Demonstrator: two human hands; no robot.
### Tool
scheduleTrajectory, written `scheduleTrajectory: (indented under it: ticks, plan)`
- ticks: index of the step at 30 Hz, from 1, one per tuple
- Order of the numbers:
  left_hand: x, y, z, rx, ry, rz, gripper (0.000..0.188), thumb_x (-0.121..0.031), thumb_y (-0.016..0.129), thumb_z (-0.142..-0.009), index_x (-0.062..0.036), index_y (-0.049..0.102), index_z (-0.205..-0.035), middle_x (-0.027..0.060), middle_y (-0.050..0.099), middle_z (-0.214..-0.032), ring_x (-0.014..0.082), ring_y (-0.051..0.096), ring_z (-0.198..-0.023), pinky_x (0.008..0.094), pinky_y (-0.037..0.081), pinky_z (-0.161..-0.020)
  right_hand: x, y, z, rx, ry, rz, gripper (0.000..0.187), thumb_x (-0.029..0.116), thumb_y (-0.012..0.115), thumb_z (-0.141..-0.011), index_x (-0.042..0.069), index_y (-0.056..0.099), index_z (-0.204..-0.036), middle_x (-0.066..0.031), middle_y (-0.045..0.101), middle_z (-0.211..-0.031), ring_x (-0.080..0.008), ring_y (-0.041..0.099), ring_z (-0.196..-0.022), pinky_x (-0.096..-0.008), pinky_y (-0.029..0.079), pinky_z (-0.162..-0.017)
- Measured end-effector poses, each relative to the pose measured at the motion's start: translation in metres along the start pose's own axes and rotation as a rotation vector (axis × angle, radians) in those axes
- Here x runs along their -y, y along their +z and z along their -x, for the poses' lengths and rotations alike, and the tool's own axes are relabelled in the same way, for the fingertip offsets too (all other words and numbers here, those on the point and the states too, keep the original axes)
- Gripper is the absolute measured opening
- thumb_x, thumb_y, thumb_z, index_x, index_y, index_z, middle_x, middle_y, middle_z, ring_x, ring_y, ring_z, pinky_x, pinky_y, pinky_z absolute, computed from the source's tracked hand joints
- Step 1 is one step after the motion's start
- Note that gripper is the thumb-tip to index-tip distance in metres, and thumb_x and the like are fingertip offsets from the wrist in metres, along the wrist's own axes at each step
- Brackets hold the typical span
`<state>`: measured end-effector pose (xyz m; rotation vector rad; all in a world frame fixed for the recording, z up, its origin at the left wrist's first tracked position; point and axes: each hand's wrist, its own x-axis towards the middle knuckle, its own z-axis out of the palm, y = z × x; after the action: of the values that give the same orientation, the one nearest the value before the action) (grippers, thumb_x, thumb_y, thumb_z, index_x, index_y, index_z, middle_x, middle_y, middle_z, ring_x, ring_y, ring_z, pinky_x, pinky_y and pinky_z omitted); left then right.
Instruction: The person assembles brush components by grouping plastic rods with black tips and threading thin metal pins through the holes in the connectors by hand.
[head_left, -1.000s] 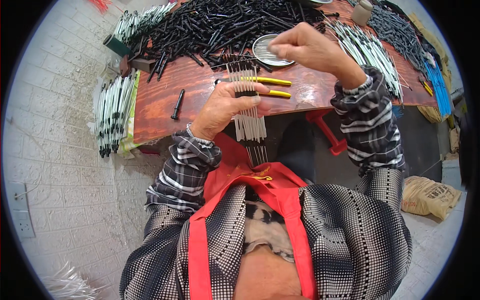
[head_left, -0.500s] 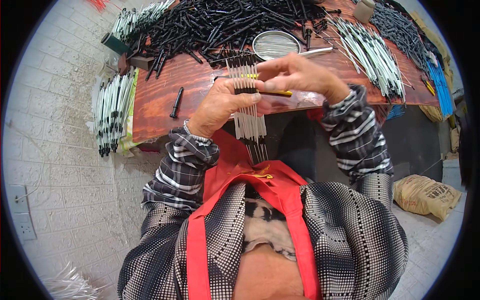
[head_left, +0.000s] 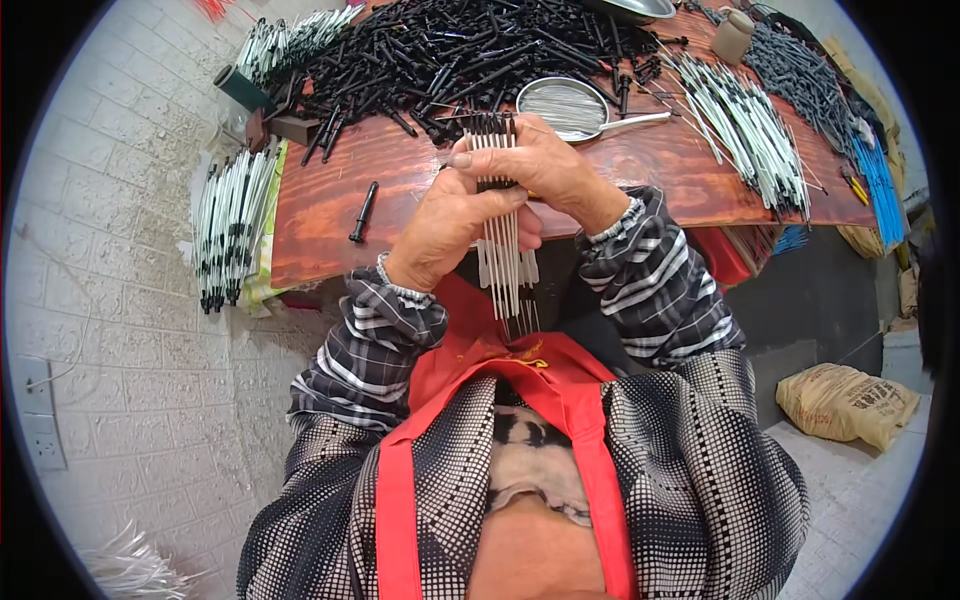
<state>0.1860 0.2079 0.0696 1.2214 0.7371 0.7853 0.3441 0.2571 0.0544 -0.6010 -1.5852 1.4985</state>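
Whitish slim rods (head_left: 503, 255) hang in a close row just above the frame's centre, pinched by the left hand (head_left: 440, 222), with the right hand (head_left: 550, 165) bent over their upper stretch. Evening the row seems the step in hand (the fingertips behind are hidden); the next move likely calls for a light, steady pinch. Their tops look black, their lower ends uneven.

A heap of rods (head_left: 460, 62) spread along the far edge of the counter (head_left: 325, 200), with a pan (head_left: 606, 124) before it — pins (head_left: 562, 103) inside. A lone rod (head_left: 364, 212) lay toward the near left corner. Loose sticks (head_left: 750, 140) lay right of the pan, a jar (head_left: 733, 38) behind them — and the held bundle (head_left: 507, 260) crossed the near edge.
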Motion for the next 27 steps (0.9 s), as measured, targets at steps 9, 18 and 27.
scheduleTrajectory:
  ticks: [9,18,27]
  plan:
    - [0.018,0.011,0.012,-0.077,0.126,0.275,0.044,-0.009,0.058,-0.092,-0.0015,0.039,-0.131,0.0181,0.066,-0.098,0.0270,0.070,-0.081,0.0356,0.059,-0.073,0.004,0.007,-0.006,-0.040,-0.016,0.019,0.019,0.017,0.073,-0.079,0.001,0.068,-0.087,-0.0024,0.067,-0.078,-0.0081,0.059,-0.068,-0.0249,0.048,-0.060]
    - [0.047,0.037,0.050,-0.349,0.092,0.344,0.035,-0.019,0.055,-0.097,-0.0002,0.045,-0.126,0.0163,0.067,-0.096,0.0233,0.068,-0.078,0.0317,0.058,-0.071,0.009,0.007,-0.003,-0.065,-0.035,-0.147,0.020,0.017,0.071,-0.081,0.000,0.068,-0.092,-0.0066,0.069,-0.080,-0.0127,0.066,-0.071,-0.0261,0.054,-0.067]
    - [0.086,0.032,0.048,-0.369,0.077,0.226,0.031,-0.031,0.053,-0.100,-0.0016,0.062,-0.094,0.0041,0.061,-0.066,0.0046,0.042,-0.049,0.0193,0.033,-0.047,0.015,0.019,0.001,-0.108,-0.032,-0.055,0.023,0.021,0.069,-0.084,0.000,0.068,-0.093,-0.0071,0.070,-0.079,-0.0117,0.065,-0.072,-0.0262,0.053,-0.068]
